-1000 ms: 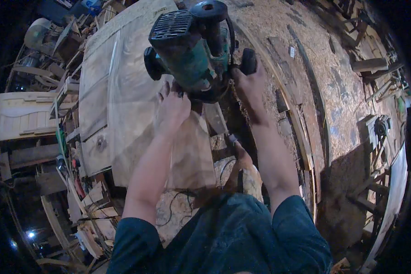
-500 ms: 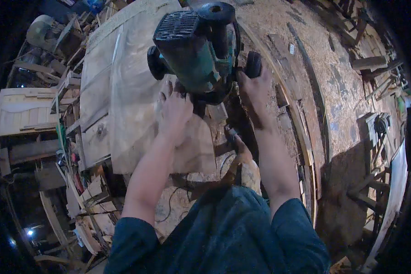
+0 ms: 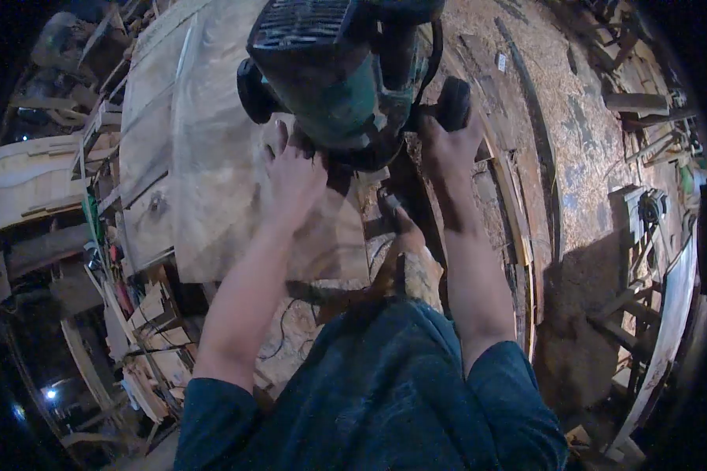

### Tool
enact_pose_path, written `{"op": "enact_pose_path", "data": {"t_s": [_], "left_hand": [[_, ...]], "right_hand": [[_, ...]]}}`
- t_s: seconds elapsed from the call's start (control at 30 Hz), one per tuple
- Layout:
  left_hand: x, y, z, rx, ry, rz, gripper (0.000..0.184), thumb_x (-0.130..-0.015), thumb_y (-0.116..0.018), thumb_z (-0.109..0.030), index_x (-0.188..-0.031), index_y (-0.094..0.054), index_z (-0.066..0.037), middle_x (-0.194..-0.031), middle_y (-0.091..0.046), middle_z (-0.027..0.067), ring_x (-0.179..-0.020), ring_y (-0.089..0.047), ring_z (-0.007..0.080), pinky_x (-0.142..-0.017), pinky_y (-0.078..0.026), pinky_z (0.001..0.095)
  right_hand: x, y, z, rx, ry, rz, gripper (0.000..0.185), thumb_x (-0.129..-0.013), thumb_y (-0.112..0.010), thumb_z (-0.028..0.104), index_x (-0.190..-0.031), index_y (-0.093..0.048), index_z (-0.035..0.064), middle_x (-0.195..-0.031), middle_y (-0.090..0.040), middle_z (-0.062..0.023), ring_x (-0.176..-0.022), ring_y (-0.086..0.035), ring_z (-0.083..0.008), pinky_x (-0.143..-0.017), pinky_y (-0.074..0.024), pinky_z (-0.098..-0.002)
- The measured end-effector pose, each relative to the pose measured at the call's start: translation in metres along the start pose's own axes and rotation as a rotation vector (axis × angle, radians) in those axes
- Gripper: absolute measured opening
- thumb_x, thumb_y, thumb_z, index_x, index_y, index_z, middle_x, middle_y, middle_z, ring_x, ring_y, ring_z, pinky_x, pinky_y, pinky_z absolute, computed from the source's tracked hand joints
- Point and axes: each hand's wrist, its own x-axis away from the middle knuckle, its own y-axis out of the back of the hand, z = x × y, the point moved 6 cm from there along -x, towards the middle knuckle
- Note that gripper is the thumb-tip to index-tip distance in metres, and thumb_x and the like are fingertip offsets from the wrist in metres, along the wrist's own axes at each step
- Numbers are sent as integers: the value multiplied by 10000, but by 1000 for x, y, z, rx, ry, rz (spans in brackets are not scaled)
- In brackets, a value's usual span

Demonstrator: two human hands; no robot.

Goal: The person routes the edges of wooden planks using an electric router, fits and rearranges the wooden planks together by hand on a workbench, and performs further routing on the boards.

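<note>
A plunge router (image 3: 322, 98), teal with a black vented motor cap and black side knobs, stands at the edge of a pale wooden panel (image 3: 220, 157). My left hand (image 3: 297, 174) is against the near left of its base, low on the panel. The fingers curl in at the base, and their tips are partly hidden under the body. My right hand (image 3: 451, 153) is closed at the right knob (image 3: 452, 104). The router's underside and bit are hidden from above.
A foot (image 3: 404, 224) is below the router, between my arms. Long wood strips (image 3: 518, 228) run along the right side. Offcuts (image 3: 153, 314) are piled at the left, by another panel (image 3: 35, 180). Wood chips (image 3: 581, 149) cover the floor at the right.
The router and both hands appear slightly higher and larger in view. The camera view has shifted a little, and the left hand sits slightly further left.
</note>
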Motion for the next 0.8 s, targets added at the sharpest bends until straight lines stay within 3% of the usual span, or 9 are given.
{"op": "enact_pose_path", "data": {"t_s": [0.13,0.17,0.27,0.53,0.8], "left_hand": [[-12,-2,2,-56,22,60,501,-903,-475,-271,-1383,-505,-130,-1461,-443,75,-1438,-232,350,-1108,-134,676],[-18,-1,2,-42,37,51,503,-902,-470,-267,-1383,-504,-123,-1464,-439,76,-1441,-227,352,-1108,-132,678],[-36,1,3,-33,64,135,509,-902,-454,-268,-1383,-496,-106,-1472,-426,85,-1443,-216,360,-1106,-123,686],[-103,-9,20,93,142,131,580,-889,-467,-313,-1426,-435,-97,-1502,-390,85,-1453,-185,365,-1111,-102,695],[-171,-22,33,138,225,165,601,-885,-441,-331,-1431,-430,-82,-1525,-365,75,-1465,-150,359,-1117,-47,693]], "right_hand": [[-15,-10,-3,-64,-103,93,756,-620,-857,227,-1248,-524,-31,-1090,-651,-225,-978,-649,-347,-884,-499,-407],[-19,-11,10,-215,-67,73,735,-616,-860,236,-1228,-541,-19,-1091,-649,-220,-991,-636,-354,-889,-493,-414],[-35,-22,1,-39,43,18,717,-624,-856,251,-1224,-553,0,-1042,-666,-190,-973,-644,-342,-880,-499,-413],[-93,-66,-11,-108,46,0,699,-602,-861,274,-1191,-585,18,-1026,-668,-180,-953,-640,-358,-871,-498,-431],[-154,-110,-10,-232,27,62,661,-614,-843,250,-1175,-592,5,-985,-693,-173,-915,-676,-290,-839,-514,-383]]}}
